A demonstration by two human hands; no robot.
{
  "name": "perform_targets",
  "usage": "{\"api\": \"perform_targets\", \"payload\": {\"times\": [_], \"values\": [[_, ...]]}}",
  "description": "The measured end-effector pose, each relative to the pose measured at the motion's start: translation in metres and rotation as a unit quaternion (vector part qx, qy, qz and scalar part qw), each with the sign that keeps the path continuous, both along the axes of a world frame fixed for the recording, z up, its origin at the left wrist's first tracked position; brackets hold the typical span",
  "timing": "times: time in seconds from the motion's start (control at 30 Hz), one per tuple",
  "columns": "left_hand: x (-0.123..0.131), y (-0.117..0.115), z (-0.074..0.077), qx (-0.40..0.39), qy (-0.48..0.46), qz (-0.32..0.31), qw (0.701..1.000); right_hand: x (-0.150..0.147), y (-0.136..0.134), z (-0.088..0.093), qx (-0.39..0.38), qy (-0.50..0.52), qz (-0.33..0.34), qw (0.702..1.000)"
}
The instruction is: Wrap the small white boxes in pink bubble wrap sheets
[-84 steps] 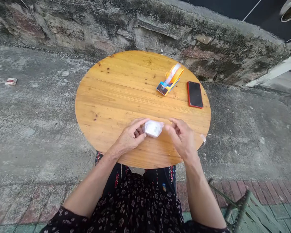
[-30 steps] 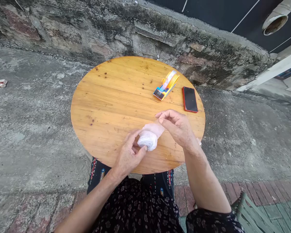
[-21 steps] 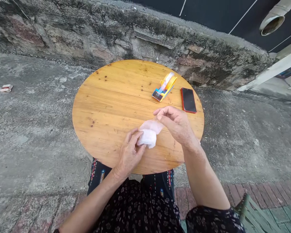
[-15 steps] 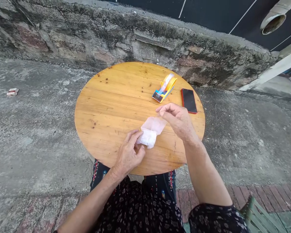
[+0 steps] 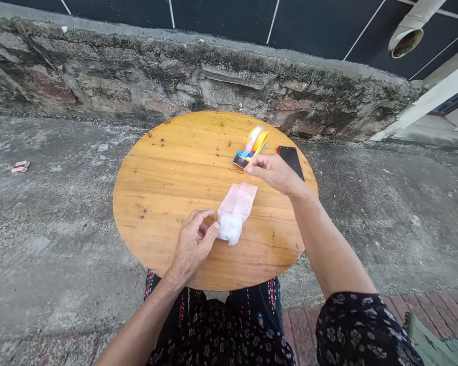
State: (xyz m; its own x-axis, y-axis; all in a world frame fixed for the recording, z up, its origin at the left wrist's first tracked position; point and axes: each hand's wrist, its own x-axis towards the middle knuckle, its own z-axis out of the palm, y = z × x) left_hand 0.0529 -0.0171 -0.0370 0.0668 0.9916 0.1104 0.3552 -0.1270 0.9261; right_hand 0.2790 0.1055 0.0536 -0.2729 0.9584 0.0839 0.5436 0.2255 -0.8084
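A small translucent plastic bag [image 5: 234,211] with white contents lies on the round wooden table [image 5: 164,173]. My left hand [image 5: 193,244] pinches its near, bulging end, and the flat empty end points away from me. Beyond the bag's far end, my right hand [image 5: 273,170] has its thumb and fingers pinched together. Its fingertips are right at the near blue end of a yellow tape dispenser [image 5: 251,146]. What the pinch holds, if anything, is too small to make out.
A dark phone in a red case [image 5: 292,156] lies just right of the dispenser, partly behind my right hand. A rough stone wall [image 5: 137,81] runs behind the table. A small crushed packet [image 5: 21,166] lies on the concrete at left. A green chair [image 5: 431,345] is at bottom right.
My right hand has left the bag's far end and moved up to the tape dispenser. The bag now lies stretched flat on the table, with my left hand still on its near end.
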Motion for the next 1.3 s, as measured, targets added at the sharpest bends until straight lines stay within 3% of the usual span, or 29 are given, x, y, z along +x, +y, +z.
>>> {"api": "perform_targets", "payload": {"times": [0.13,0.3,0.37,0.43,0.5,0.6,0.77,0.97,1.07,1.17,1.3], "values": [[0.000,0.005,0.005,-0.024,0.010,-0.019,0.999,0.003,0.003,0.000,0.074,-0.005,-0.059,0.995],[-0.009,0.014,0.008,-0.045,0.018,-0.031,0.998,0.020,-0.038,-0.015,0.095,0.033,-0.119,0.988],[-0.013,0.021,0.007,-0.046,0.027,-0.036,0.998,0.025,-0.063,-0.030,0.046,0.033,-0.142,0.988],[-0.014,0.029,0.006,-0.051,0.033,-0.048,0.997,0.024,-0.088,-0.046,-0.070,0.042,-0.122,0.989],[-0.013,0.034,0.006,-0.058,0.027,-0.064,0.996,0.018,-0.110,-0.061,-0.194,0.071,-0.110,0.972],[-0.008,0.033,0.007,-0.078,0.016,-0.086,0.993,0.002,-0.134,-0.075,-0.249,0.132,-0.100,0.954],[0.002,0.014,0.007,-0.149,-0.070,-0.075,0.983,-0.022,-0.144,-0.084,-0.202,0.197,-0.074,0.957],[0.008,0.000,-0.001,-0.132,-0.141,-0.025,0.981,-0.022,-0.132,-0.082,-0.158,0.163,-0.078,0.971],[0.005,-0.003,-0.001,-0.099,-0.099,-0.017,0.990,-0.017,-0.133,-0.082,-0.120,0.112,-0.097,0.982],[0.000,-0.010,0.001,-0.033,0.005,-0.014,0.999,-0.014,-0.140,-0.081,-0.066,0.063,-0.130,0.987],[-0.002,-0.019,0.002,0.041,0.091,-0.025,0.995,-0.018,-0.149,-0.072,0.002,0.003,-0.115,0.993]]}}
